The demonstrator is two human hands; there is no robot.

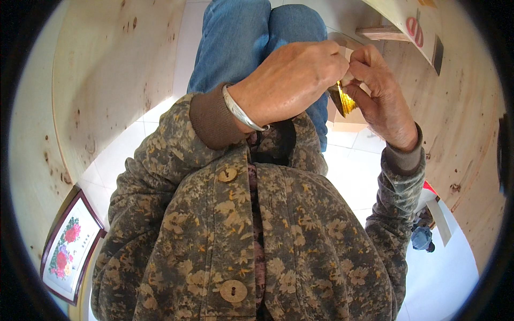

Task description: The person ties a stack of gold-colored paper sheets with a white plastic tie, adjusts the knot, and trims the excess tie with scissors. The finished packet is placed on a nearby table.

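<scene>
My left hand [294, 80], with a silver bangle [235, 107] at its wrist, reaches across my lap, its fingers closed in a pinch. My right hand [380, 91] meets it there, thumb and fingers pressed together. Between and just below the fingertips hangs a fan-shaped bundle of shiny gold thread [348, 104], narrow at the top and wider at the bottom. My right thumb lies against its side. What the left fingertips pinch is hidden behind the hand.
Beneath my hands are my knees in blue jeans [230, 48]. Pale wooden panels stand on the left [107, 64] and right [444, 117]. Red loops like scissors handles [414, 31] show at the upper right. A framed flower picture [72, 249] is at the lower left.
</scene>
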